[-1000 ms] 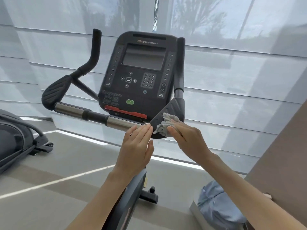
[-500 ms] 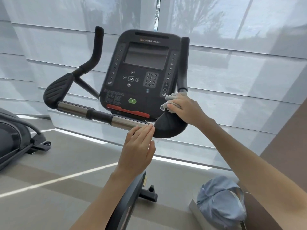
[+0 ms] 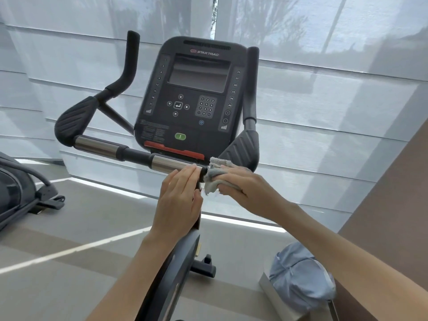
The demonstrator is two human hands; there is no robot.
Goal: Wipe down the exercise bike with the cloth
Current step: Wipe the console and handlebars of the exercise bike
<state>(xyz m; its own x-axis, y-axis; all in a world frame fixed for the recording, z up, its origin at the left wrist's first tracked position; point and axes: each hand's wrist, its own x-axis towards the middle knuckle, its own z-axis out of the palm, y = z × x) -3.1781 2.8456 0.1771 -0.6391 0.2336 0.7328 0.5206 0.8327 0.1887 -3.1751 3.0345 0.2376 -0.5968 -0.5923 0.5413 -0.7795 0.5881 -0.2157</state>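
The exercise bike's black console (image 3: 194, 98) faces me, with a chrome and black handlebar (image 3: 129, 152) running across below it and black elbow pads at each end. My right hand (image 3: 245, 188) is shut on a grey cloth (image 3: 214, 174), pressing it against the bar's right end, just below the right elbow pad (image 3: 244, 147). My left hand (image 3: 179, 202) rests with flat, extended fingers on the chrome bar right beside the cloth, holding nothing.
White blinds cover the windows behind the bike. Another black machine (image 3: 16, 193) stands at the left edge. A light blue bag (image 3: 301, 276) sits on a low ledge at the lower right, beside a brown wall (image 3: 393, 205). The bike's frame (image 3: 176, 269) runs down between my arms.
My right hand has brought the cloth down from the top of the right elbow pad to the bar's right end. My left hand has stayed on the chrome bar.
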